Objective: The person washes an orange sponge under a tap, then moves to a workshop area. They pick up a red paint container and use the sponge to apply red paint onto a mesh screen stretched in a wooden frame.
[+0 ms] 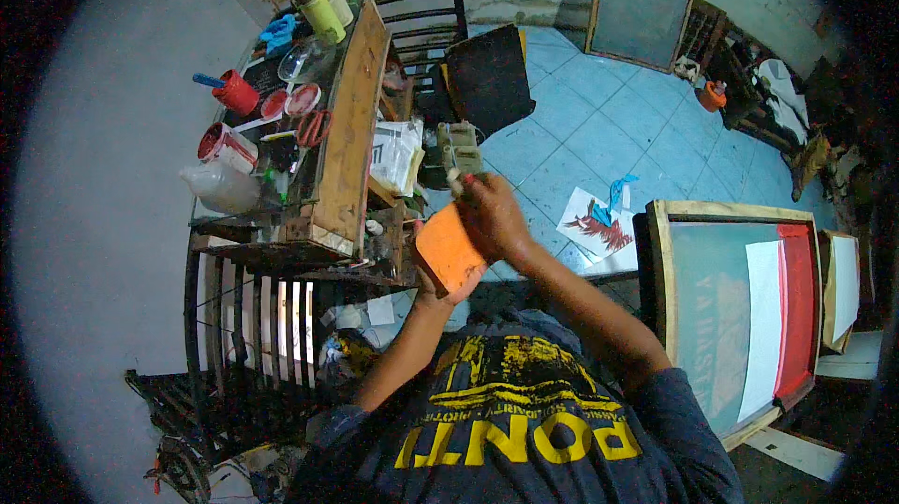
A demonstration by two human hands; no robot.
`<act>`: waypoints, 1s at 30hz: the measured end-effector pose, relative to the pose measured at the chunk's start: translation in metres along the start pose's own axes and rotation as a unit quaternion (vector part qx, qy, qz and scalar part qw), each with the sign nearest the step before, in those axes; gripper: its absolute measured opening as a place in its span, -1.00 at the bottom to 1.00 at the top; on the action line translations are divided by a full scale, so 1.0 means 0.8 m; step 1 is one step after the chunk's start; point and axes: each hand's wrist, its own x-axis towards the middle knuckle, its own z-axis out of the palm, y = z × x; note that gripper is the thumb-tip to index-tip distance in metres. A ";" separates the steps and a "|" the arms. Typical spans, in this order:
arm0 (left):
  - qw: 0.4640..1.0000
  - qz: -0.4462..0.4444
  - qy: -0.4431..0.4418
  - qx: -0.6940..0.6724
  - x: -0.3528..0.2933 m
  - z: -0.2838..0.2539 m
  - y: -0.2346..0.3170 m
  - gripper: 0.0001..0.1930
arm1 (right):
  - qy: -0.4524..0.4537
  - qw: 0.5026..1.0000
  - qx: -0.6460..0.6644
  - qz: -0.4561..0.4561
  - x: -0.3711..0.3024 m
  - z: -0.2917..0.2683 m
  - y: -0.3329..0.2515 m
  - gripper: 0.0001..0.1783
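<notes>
My left hand [452, 287] grips a flat orange rectangular piece [451, 246] with rounded corners from below, and its fingers are partly hidden behind it. The orange piece is tilted in front of my chest. My right hand [496, 218] is closed at the upper right edge of the orange piece and covers part of it. A small pale thing [455, 182] shows by the right fingertips, and its kind is not clear. Beyond my hands is a dull green container [459, 137], beside the wooden table [351, 139].
On the table at left stand a red-stained tub [228, 148], a red cup [236, 93], red-handled scissors [314, 128] and a yellow-green bottle [318, 10]. A framed screen [712, 289] with red at one side leans at right. A red-smeared paper [596, 226] lies ahead.
</notes>
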 end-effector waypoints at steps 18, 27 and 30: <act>0.993 0.095 0.051 0.051 0.006 -0.017 0.024 -0.22 | 0.042 0.986 0.136 0.081 -0.014 -0.014 -0.007 -0.78; 0.879 0.288 0.235 0.300 0.048 -0.037 0.006 -0.46 | -0.100 0.953 0.283 0.030 -0.031 -0.034 -0.078 -0.53; 0.813 0.327 0.224 0.428 0.060 -0.069 0.014 -0.33 | -0.138 0.926 0.320 0.145 -0.037 -0.032 -0.065 -0.57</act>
